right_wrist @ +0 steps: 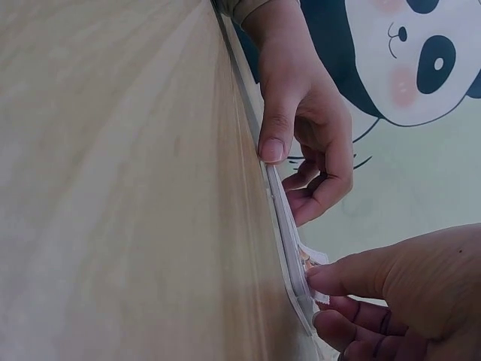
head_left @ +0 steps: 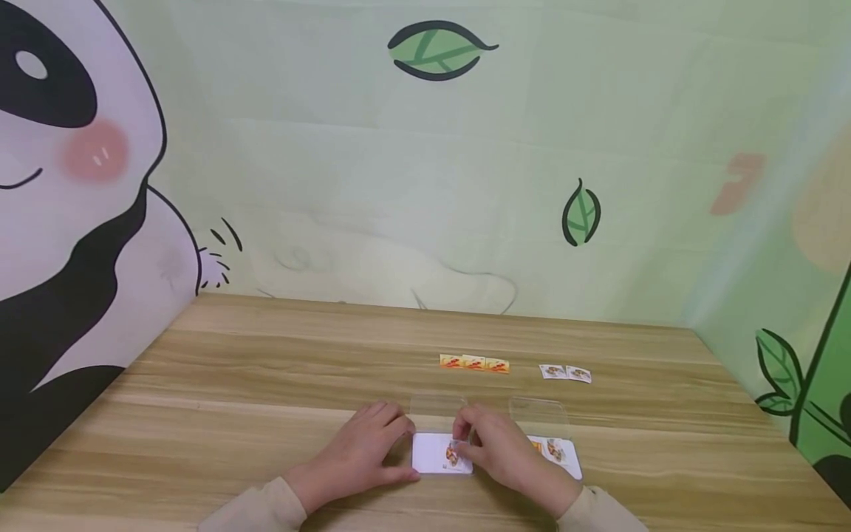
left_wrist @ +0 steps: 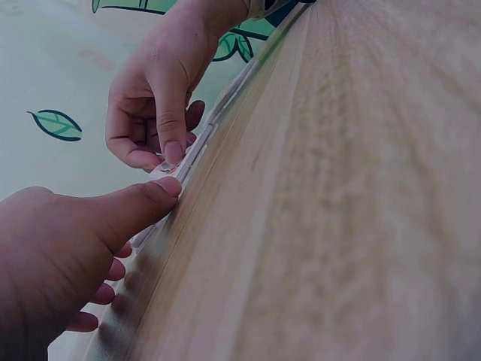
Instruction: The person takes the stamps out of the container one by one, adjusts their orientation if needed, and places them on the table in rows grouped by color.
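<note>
A small flat case [head_left: 425,452] with a white face lies on the wooden table, its clear lid [head_left: 437,404] folded back behind it. My left hand [head_left: 359,452] holds its left end, thumb at the near corner and index finger at the far corner. Over the right part of that white face, my right hand [head_left: 501,447] pinches a small picture sticker [head_left: 452,457] between thumb and fingers. In the right wrist view, the sticker [right_wrist: 316,258] stands partly raised from the case's edge. Whether it adheres anywhere I cannot tell.
A second case [head_left: 568,464] with picture stickers on it sits partly behind my right forearm, its clear lid [head_left: 538,408] also folded back. Farther back lie a row of yellow-and-red picture stickers [head_left: 474,363] and two white picture stickers [head_left: 565,372]. A printed wall backdrop [head_left: 332,177] rises behind the table.
</note>
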